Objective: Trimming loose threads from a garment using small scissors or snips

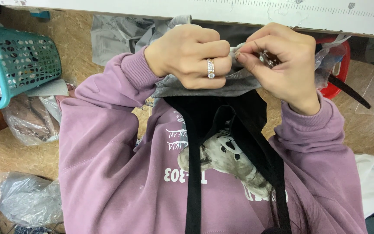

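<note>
While both pinch grey fabric (221, 84), left hand (191, 54) and right hand (282, 60) touch.

A grey cloth (221, 84) sits in the upper middle of the frame, bunched and creased, its top edge pinched up into a small fold. Joined below it is a black cloth piece (215, 115) with long black straps (193, 190) that hang straight down to the bottom edge of the frame, one left of centre and others to the right.
</note>
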